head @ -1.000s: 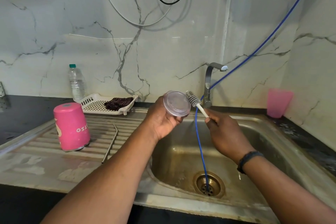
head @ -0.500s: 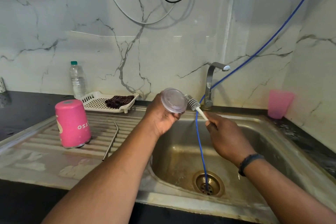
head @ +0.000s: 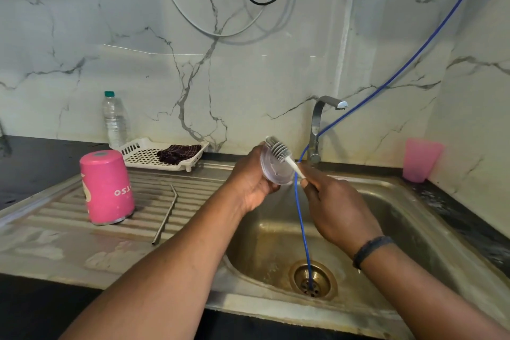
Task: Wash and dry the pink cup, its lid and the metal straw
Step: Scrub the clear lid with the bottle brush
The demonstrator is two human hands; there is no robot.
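My left hand (head: 252,179) grips the clear round lid (head: 278,174) by its edge above the sink, its flat face turned toward me. My right hand (head: 335,207) pinches the white handle of a small bristle brush (head: 278,149), whose grey head lies against the upper part of the lid. The pink cup (head: 106,188) stands upside down on the ribbed drainboard at the left. Beside it lies the bent metal straw (head: 167,215).
The steel sink (head: 386,229) has a blue hose (head: 302,223) running down into its drain; the tap (head: 321,124) stands behind. A white tray (head: 143,156) with a dark cloth (head: 179,152), a water bottle (head: 113,120) and a pink tumbler (head: 420,159) sit along the wall.
The brush head has moved from beside the lid's right edge onto its face. Both hands stayed over the sink's left side.
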